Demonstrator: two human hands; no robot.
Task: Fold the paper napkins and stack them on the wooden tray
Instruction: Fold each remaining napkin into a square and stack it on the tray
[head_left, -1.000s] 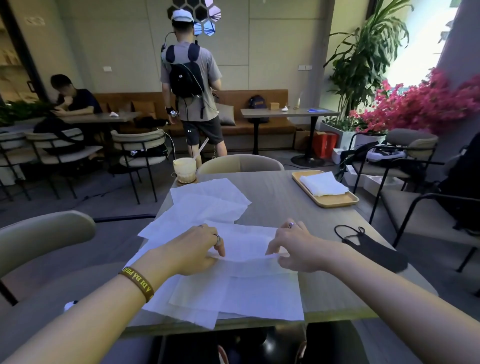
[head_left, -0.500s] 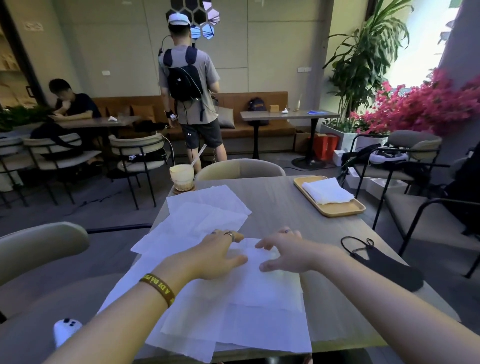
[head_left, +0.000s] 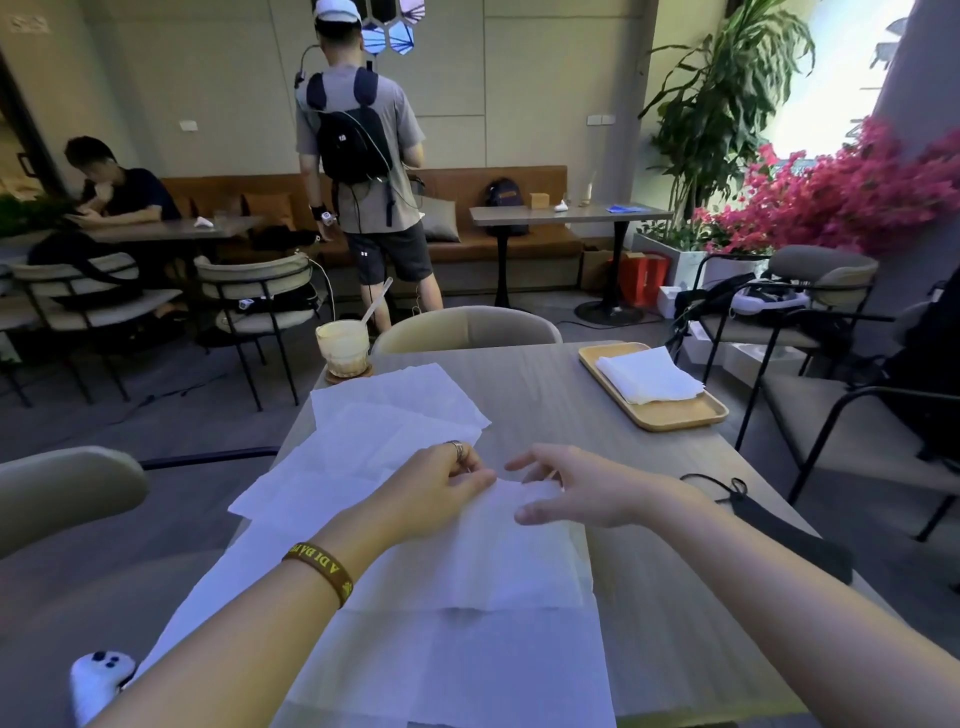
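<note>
Several white paper napkins (head_left: 395, 415) lie spread over the left half of the grey table (head_left: 540, 395). The top napkin (head_left: 498, 556) is folded over, its far edge under both hands. My left hand (head_left: 436, 493) pinches that edge at the left with thumb and fingers. My right hand (head_left: 566, 488) rests on the same edge at the right, fingers spread and the thumb against the paper. A wooden tray (head_left: 675, 415) at the far right of the table holds a small stack of folded napkins (head_left: 649, 374).
A glass drink with a straw (head_left: 343, 345) stands on a coaster at the table's far left corner. A black face mask (head_left: 779, 525) lies near the right edge. Chairs ring the table; a standing person (head_left: 363, 171) is beyond it.
The near half of the top napkin has been carried away from me and laid over its far half. Both hands moved forward and closer together at the far edge.
</note>
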